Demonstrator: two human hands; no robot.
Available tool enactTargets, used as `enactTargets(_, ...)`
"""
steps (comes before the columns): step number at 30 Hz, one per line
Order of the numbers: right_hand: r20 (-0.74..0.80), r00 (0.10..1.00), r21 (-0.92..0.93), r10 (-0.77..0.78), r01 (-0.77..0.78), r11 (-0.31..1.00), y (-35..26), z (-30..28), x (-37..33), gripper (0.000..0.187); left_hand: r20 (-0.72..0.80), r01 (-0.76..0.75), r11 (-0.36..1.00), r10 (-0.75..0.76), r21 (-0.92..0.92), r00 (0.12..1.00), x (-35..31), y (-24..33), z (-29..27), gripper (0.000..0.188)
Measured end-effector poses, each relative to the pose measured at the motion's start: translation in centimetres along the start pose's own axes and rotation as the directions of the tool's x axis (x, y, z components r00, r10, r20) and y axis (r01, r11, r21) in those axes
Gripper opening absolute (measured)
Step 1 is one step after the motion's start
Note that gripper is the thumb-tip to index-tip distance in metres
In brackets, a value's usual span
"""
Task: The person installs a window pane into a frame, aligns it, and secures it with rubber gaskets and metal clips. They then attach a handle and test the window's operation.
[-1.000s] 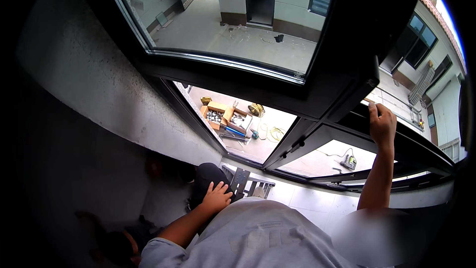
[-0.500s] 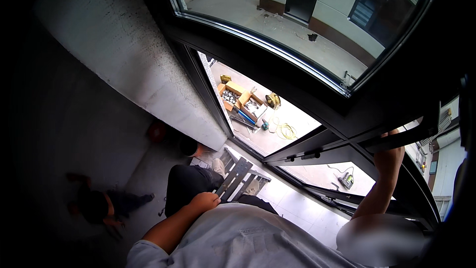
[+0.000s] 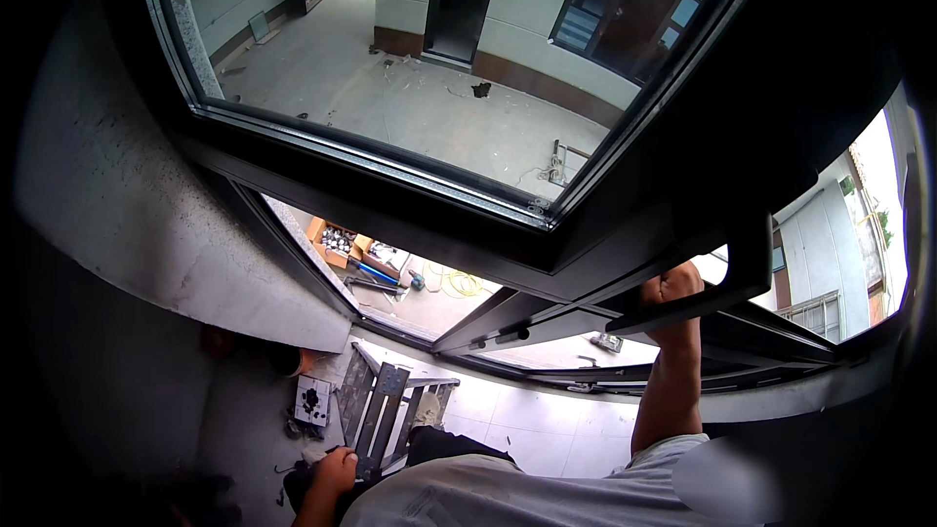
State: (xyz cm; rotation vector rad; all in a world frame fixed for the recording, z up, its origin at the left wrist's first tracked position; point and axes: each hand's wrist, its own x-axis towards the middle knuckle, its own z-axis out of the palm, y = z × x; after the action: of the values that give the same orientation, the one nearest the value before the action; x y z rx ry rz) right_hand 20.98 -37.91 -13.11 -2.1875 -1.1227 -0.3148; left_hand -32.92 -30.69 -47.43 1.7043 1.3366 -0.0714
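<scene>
My right hand (image 3: 673,285) is raised at the open window sash. Its fingers are curled closed at a black L-shaped window handle (image 3: 753,259), and the handle's bar crosses in front of my wrist. Low on the left, my left hand (image 3: 337,471) is closed beside my dark trouser leg and the near end of a stepladder (image 3: 392,381) with dark slats. My body hides what those fingers hold, if anything. A large black-framed glass pane (image 3: 390,141) spans the upper view, with the dark sash frame (image 3: 605,268) below it.
A speckled wall (image 3: 127,205) stands at the left. By the stepladder are a white box (image 3: 312,400) with dark pieces and an orange bucket (image 3: 295,361). Outside lie cartons of parts (image 3: 332,239), a coiled yellow cable (image 3: 461,281) and a power tool (image 3: 606,343).
The view has turned, so the window and yard sit further left. My right hand stays at the handle. My left hand appears lower and further left, and the person at lower left is mostly lost in shadow.
</scene>
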Motion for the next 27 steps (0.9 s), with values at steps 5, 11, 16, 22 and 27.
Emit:
enactTargets(5, 0.037, 0.997, -0.152, 0.063, -0.056, 0.987, 4.6, 0.1, -0.9, 0.031, 0.143, 0.171, 0.985, -0.173, 0.030, 0.974, 0.7, -1.5, -0.5, 0.040)
enactTargets(11, 0.025, 0.999, -0.060, 0.037, -0.036, 0.998, 7.2, -0.8, -1.6, 0.039, 0.061, 0.211, 0.977, -0.212, 0.011, 0.975, 2.3, -5.2, -0.8, 0.036)
enactTargets(16, 0.008, 0.999, -0.206, -0.043, 0.044, 0.977, 17.0, -4.2, -1.7, 0.030, 0.103, 0.313, 0.949, -0.310, -0.019, 0.945, 3.8, -9.4, 3.0, 0.037)
enactTargets(22, 0.066, 0.959, -0.569, -0.276, 0.263, 0.779, 24.7, -9.3, 0.5, 0.025, 0.106, 0.262, 0.956, -0.277, 0.135, 0.955, 5.4, -10.9, 9.2, 0.083)
enactTargets(27, 0.110, 0.922, -0.685, -0.372, 0.342, 0.644, 22.2, -10.2, 1.8, 0.033, 0.146, 0.259, 0.951, -0.283, 0.167, 0.948, 5.8, -10.7, 12.8, 0.106)
